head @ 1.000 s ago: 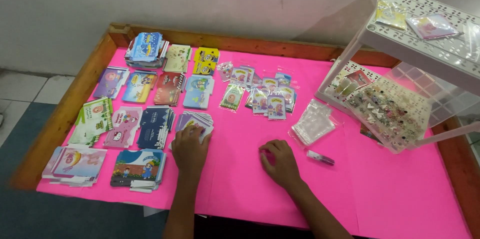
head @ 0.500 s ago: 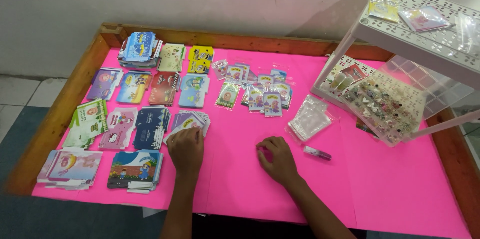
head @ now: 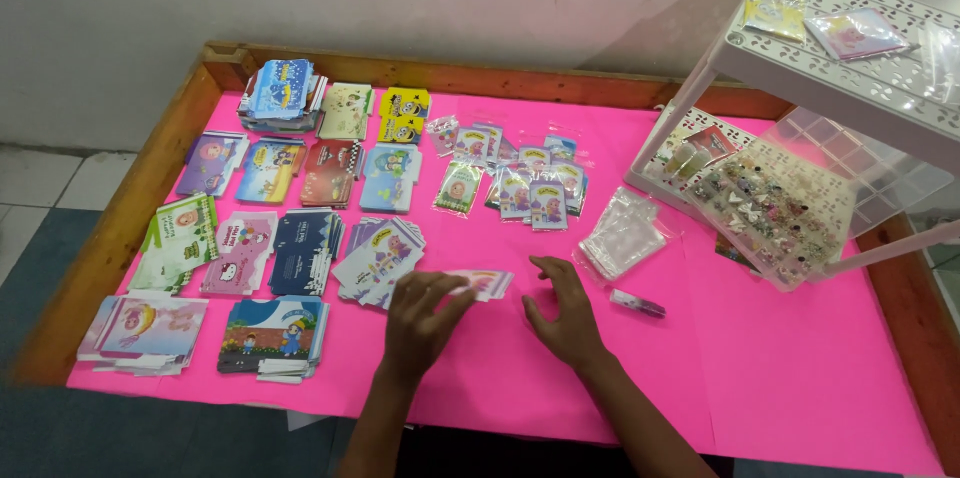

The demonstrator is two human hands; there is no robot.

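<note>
Currently the left hand [head: 418, 321] pinches a small pink card [head: 478, 284] between thumb and fingertips, just above the pink mat [head: 800, 378], beside the fanned card stack [head: 380, 256]. The right hand [head: 565, 313] rests flat and spread on the mat, holding nothing. Keep the grip light at the card's near edge so it stays flat. Steady the mat with the right palm. Keep clear of the clear bags [head: 622, 235] and the small tube [head: 638, 303] nearby.
</note>
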